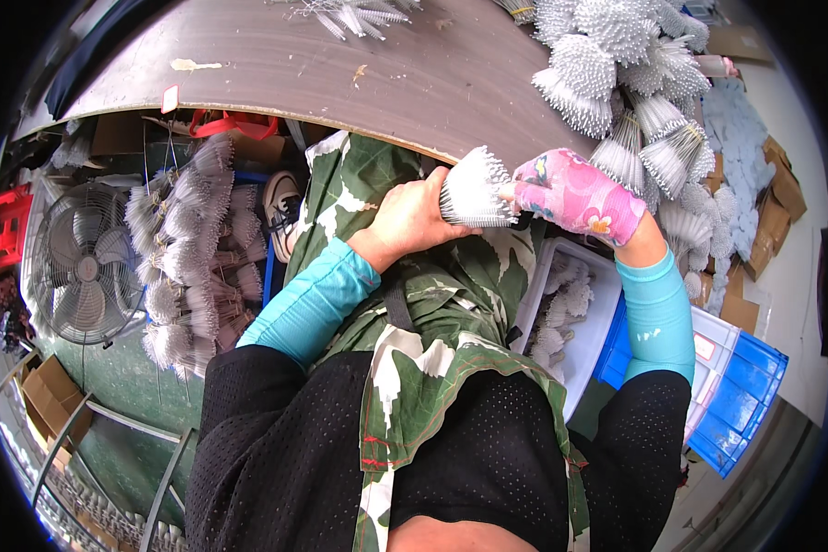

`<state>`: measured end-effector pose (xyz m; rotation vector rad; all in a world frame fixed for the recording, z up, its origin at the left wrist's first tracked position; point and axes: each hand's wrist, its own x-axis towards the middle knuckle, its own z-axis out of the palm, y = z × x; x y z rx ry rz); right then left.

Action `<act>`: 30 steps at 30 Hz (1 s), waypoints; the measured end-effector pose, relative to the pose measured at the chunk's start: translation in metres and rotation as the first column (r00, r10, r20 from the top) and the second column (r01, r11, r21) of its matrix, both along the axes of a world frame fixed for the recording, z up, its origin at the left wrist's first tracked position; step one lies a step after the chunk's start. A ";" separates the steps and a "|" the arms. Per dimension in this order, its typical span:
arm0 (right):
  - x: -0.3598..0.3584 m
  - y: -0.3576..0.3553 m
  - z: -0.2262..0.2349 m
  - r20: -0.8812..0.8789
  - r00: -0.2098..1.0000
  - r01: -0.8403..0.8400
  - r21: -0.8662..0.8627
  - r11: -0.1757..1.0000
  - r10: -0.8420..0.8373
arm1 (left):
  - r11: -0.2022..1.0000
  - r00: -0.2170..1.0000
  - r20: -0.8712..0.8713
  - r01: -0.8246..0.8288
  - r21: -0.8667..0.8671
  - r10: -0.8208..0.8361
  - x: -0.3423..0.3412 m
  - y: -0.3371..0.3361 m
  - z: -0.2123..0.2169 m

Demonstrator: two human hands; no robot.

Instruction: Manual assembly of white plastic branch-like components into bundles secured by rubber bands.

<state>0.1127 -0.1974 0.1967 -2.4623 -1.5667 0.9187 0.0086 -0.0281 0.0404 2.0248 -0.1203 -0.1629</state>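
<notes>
Over my lap, my left hand (408,219) is wrapped round a bundle of thin white sticks with small beaded tips (475,189). The tips fan out toward the right, and the bundle's other end is hidden inside the hand. My right hand (575,195), in a pink flowered glove with bare fingertips, is closed at the right side of the bundle. Its fingertips meet the beaded tips, but what they pinch is too small to make out. Both forearms wear turquoise sleeves, and a camouflage apron (414,322) covers my lap.
Similar white bundles (616,83) are heaped on the right of the brown table (414,87); others hang (189,248) at the left. A fan (87,267) stands far left. By my right leg are a pale bin (603,304) with white pieces and a blue crate (736,396).
</notes>
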 end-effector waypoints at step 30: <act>0.025 0.066 0.041 -0.408 0.798 0.542 0.808 0.231 -0.444 | 0.933 0.982 -0.148 -0.157 -0.325 0.114 -0.007 0.042 0.008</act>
